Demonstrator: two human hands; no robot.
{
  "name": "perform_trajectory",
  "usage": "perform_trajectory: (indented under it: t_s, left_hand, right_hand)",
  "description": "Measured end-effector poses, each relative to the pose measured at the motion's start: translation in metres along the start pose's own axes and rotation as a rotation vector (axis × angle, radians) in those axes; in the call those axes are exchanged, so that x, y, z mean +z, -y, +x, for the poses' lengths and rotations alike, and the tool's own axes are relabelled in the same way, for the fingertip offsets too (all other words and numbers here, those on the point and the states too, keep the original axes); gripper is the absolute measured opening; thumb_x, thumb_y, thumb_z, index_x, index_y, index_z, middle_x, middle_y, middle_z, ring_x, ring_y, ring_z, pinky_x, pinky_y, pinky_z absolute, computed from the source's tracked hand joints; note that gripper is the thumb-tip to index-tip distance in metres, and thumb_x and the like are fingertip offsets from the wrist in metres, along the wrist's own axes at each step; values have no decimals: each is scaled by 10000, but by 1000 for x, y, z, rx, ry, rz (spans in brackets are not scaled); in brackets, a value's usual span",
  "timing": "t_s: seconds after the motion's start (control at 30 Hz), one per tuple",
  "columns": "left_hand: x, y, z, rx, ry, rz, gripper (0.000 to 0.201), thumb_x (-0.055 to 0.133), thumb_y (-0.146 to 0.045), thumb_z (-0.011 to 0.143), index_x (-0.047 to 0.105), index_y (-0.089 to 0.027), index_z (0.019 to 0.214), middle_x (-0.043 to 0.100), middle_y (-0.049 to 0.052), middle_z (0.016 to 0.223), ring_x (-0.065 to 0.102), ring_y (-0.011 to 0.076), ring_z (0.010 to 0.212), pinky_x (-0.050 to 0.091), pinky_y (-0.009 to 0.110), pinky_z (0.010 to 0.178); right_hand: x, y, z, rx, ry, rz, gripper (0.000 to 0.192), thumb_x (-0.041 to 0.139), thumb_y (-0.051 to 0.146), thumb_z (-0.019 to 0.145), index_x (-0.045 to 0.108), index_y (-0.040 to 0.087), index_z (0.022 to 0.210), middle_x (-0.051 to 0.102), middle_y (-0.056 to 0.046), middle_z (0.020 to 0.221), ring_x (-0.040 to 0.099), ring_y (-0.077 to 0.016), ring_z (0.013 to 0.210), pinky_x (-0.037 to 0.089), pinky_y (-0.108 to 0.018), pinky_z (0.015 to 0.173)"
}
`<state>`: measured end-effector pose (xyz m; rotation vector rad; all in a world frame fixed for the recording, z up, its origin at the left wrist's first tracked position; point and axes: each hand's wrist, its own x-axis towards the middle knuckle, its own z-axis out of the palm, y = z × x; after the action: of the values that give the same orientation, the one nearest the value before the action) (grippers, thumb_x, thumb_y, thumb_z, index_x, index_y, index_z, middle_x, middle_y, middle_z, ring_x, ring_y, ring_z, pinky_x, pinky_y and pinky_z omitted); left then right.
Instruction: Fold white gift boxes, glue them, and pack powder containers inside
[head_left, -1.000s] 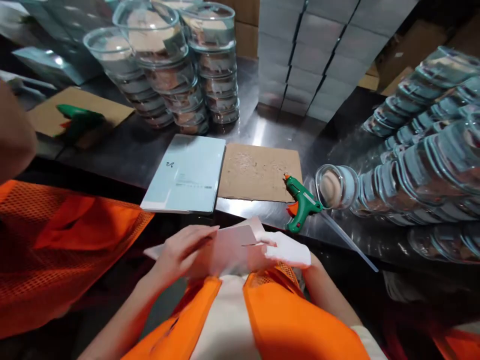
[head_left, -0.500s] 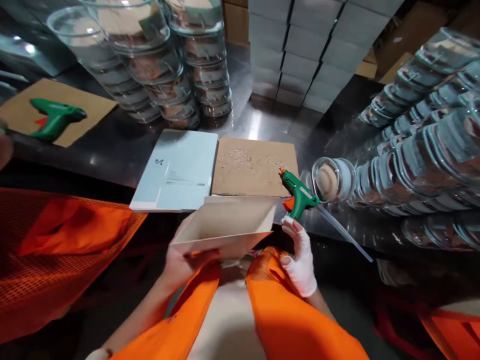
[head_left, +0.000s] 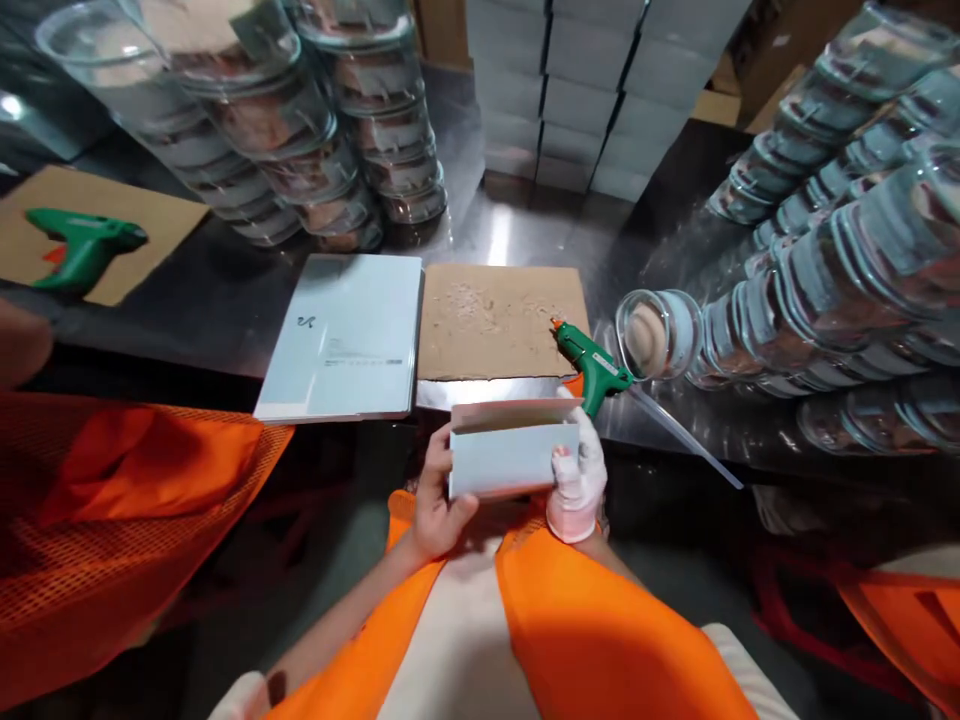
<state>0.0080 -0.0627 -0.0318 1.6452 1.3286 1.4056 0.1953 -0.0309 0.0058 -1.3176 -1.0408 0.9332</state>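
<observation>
- The steel table [head_left: 517, 215] runs across the view; its near edge passes just beyond both hands.
- Stacks of grey boxes [head_left: 592, 90] stand at the table's far edge.
- Stacks of clear tubs [head_left: 300, 130] fill the far left corner; more tubs [head_left: 847, 260] lie in rows along the right edge, the nearest one [head_left: 652, 335] with its end facing the middle.
- An orange vest [head_left: 112, 520] of a person alongside shows off the left, below the near edge.
- A pale blue sheet [head_left: 345, 335] lies flat at the near edge, left of the middle.
- A cardboard pad [head_left: 499, 320] lies touching the sheet's right side.
- Another pad [head_left: 90, 225] at the left edge carries a second green gun [head_left: 82, 240].
- The small folded box [head_left: 514, 450] is held just off the near edge, over the person's lap.
- The left hand [head_left: 435, 500], bare, has its fingers clamped on the box's left end.
- The right hand [head_left: 577, 475], gloved in white, has its fingers closed on the box's right end.
- A green glue gun [head_left: 592, 362] rests on the pad's near right corner, just beyond the right hand.
</observation>
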Motion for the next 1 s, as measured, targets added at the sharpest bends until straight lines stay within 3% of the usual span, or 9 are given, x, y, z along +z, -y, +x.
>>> perform_trajectory:
  t_s: [0.07,0.17,0.27,0.37,0.43,0.53,0.67,0.9,1.0]
  left_hand:
    - [2,-8,9,110,14,-83,683,671,-653,936,378,-334,1464,564,214,1487,698,329,1248,597,510,971]
    - [-9,-13,19,293,129,-24,497,813,-438,893,569,-321,1311,612,171,1444,715,296,1223,611,418,918]
    - [-29,-8,24,310,42,101,294,849,-347,859,689,-257,1088,671,130,1306,733,279,1162,617,372,880]
    - [-44,1,27,190,-117,164,270,828,-405,862,699,-235,1027,682,107,1244,739,265,1105,618,396,906]
    - [-48,4,30,175,-125,185,292,825,-452,849,707,-233,1002,681,104,1242,732,261,1084,615,404,907]
    - [-47,5,32,211,-98,189,291,814,-469,855,710,-238,999,670,105,1262,713,259,1090,607,400,902]
    - [-44,7,30,193,-169,169,273,738,-475,920,679,-236,1038,667,86,1208,701,250,1113,594,393,918]
    - [-32,0,53,66,-216,96,267,773,-425,910,706,-246,1097,706,60,1100,675,257,1151,551,393,1003]
    - [-18,-11,68,98,-172,94,272,775,-435,916,725,-237,1096,738,68,1081,667,271,1200,527,423,1077]
  right_hand:
    - [5,4,0,-127,-110,65,413,665,464,898,547,289,1252,601,-135,1536,606,-314,1403,492,-544,1173]
    - [-5,6,3,-126,-101,47,430,659,394,897,490,312,1284,611,-135,1526,690,-259,1261,581,-463,1033]
    - [-32,9,19,-76,-92,-259,374,589,505,943,580,256,1222,723,-148,1307,729,-268,1109,588,-443,969]
    - [-55,16,53,122,-105,-757,450,542,637,943,681,225,1058,761,-142,1096,734,-325,1064,560,-489,982]
    - [-60,18,78,328,-69,-942,455,669,660,854,711,228,989,769,-142,1029,737,-365,1075,553,-508,980]
    - [-58,11,103,468,-118,-753,338,875,448,631,689,227,805,759,-120,869,743,-369,1018,574,-460,910]
    - [-52,-2,97,456,-169,-364,251,759,420,642,608,224,682,670,-35,626,684,-243,639,559,-347,608]
    - [-45,25,55,181,-314,-61,397,794,476,664,502,256,816,665,42,669,614,-144,555,529,-273,554]
    - [-55,45,45,136,-114,44,351,817,483,732,580,229,682,629,13,606,574,-146,528,494,-278,512]
